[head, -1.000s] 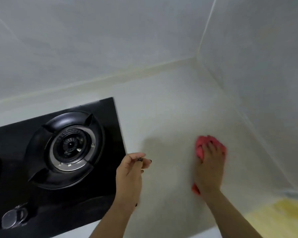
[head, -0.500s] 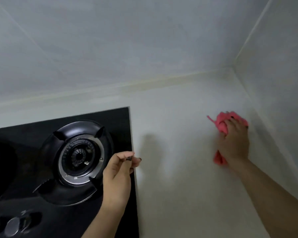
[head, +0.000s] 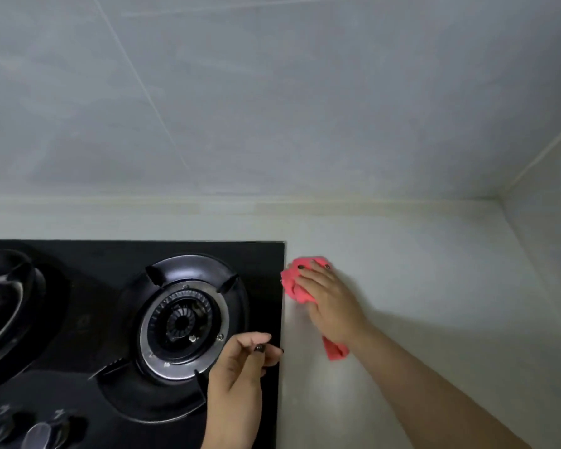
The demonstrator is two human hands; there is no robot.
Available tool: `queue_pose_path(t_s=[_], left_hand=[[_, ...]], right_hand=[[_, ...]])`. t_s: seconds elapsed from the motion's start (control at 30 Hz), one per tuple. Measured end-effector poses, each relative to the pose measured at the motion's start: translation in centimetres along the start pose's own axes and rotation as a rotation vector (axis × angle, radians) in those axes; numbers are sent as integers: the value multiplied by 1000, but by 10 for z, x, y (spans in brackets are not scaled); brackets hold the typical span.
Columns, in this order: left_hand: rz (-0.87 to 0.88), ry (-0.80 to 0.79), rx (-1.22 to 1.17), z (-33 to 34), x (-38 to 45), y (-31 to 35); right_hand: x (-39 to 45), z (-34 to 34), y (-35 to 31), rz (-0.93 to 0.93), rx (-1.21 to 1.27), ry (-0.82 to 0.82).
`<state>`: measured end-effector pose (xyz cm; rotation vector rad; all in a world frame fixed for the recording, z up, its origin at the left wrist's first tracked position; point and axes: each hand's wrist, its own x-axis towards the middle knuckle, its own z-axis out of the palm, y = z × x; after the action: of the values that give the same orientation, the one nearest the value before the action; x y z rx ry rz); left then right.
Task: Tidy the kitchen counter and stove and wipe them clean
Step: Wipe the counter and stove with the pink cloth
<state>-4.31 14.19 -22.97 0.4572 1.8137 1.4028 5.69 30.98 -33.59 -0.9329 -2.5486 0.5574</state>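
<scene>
Walls (head: 272,92): pale grey tile, meeting in a corner at far right; a yellowed seam runs along the foot of the back wall.
Surface (head: 418,286): light, matte counter, bare stretch between stove and right wall.
Stove (head: 94,260): black glass top, set into the surface at left; its right edge runs just beside the cloth.
Right burner (head: 183,322): round black pan support with a silver ring, partly hidden at the lower right by the left hand.
Left burner (head: 0,306): cut off by the frame edge.
Knobs (head: 42,432): two at bottom left, blurred.
Right hand (head: 331,299): palm down on the cloth, fingers spread fairly straight, pressing it flat to the surface; dark-painted nails.
Left hand (head: 240,364): raised above the stove's right front corner, fingers curled loosely inward, thumb and fingertips close together; whether it holds anything I cannot tell.
Pink cloth (head: 293,283): bunched under the right hand, just beside the stove's right edge near its back corner; one end pokes out by the wrist.
</scene>
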Motion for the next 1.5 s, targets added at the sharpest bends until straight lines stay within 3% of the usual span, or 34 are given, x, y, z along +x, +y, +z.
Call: queue_pose_path(t_s=[0.2,0.27,0.37,0.73,0.83,0.93,1.1,1.27,1.4,1.5], left_hand=[[33,22,-22,-21,-9,1],[37,49,-17,-32,-15,-4],[6,68,1,-46,-22,-14],[-100,155,17,-100,-61,-33],[-122,184,-6,-121,-68,-37],[-118,189,-48,-139,-74,-35],[-89,196,-80,-181,-77,-31],[-52,152,-101,-236,-68,-32],[-59,67,-113,-299,-45,-38],[-29,20,-138,-348,-23,-30]], right_hand=[[81,-11,60,343,-154,52],[81,-4,51,253,-215,36],[53,6,23,-101,-189,14],[-95,31,-109,-53,-22,9],[-134,46,-161,-194,-50,-3],[-155,64,-215,-339,-158,-150],[-134,114,-289,-126,-32,-263],[-103,154,-329,-13,-190,-311],[-97,168,-369,110,138,-169],[-88,160,-404,427,382,-11]])
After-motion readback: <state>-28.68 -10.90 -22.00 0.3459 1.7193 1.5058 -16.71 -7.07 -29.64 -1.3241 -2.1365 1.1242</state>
